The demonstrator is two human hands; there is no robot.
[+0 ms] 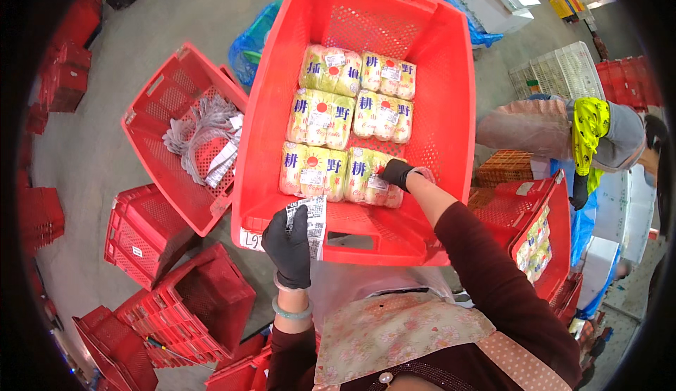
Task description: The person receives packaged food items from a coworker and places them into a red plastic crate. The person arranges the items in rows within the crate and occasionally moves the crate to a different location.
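In front of me a large red plastic crate (446,127) holds several film-wrapped packs of pale green vegetables in two columns. My left hand (289,246), in a black glove, grips a strip of printed labels (316,222) over the crate's near rim. My right hand (397,173), also black-gloved, rests against the right side of the nearest right-hand vegetable pack (364,180). Its fingertips touch the wrap beside a white label (378,182); how far they are closed is hard to see. White labels also show on the other packs, such as the nearest left-hand pack (312,172).
Left of the crate, a tilted red crate (153,100) holds grey label backing strips (203,127). Stacked red crates (195,296) stand at lower left. A co-worker (591,132) with yellow sleeves bends at the right, near another red crate (562,232) of packs and white foam boxes (607,206).
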